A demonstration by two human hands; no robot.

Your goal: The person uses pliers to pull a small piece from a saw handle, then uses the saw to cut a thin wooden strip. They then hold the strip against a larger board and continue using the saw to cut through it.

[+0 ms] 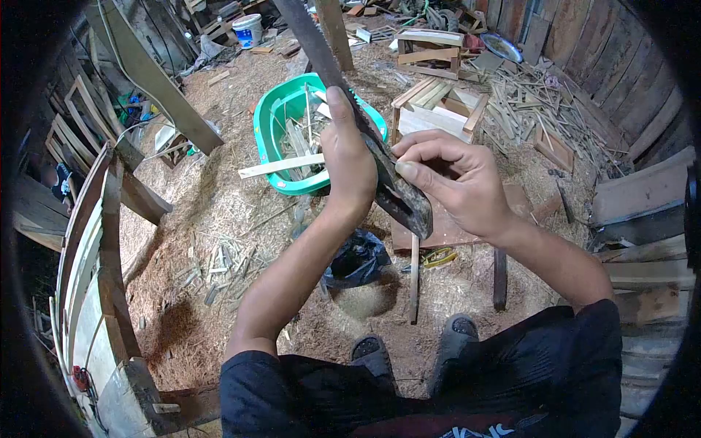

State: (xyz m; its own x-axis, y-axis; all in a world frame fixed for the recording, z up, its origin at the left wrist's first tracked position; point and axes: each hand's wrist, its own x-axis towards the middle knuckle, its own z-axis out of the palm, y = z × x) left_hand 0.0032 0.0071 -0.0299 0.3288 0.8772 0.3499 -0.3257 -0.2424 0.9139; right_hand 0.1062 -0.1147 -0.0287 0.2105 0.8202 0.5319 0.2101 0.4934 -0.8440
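A hand saw [315, 44] is held up in front of me, its toothed dark blade slanting to the upper left and its worn handle [418, 212] pointing down toward me. My left hand [349, 164] is closed around the saw where blade and handle meet, thumb up along the blade. On the other side, my right hand [460, 175] has thumb and index finger pinched together against the handle's edge. Whatever lies between those fingertips, if anything, is too small to make out.
Beyond the saw stands a green plastic tub [266, 146] with wood offcuts. A small wooden frame [438, 109] sits to its right. Below my hands are a black plastic bag [358, 259] and a yellow-handled tool [440, 257]. Sawdust and wood scraps cover the floor.
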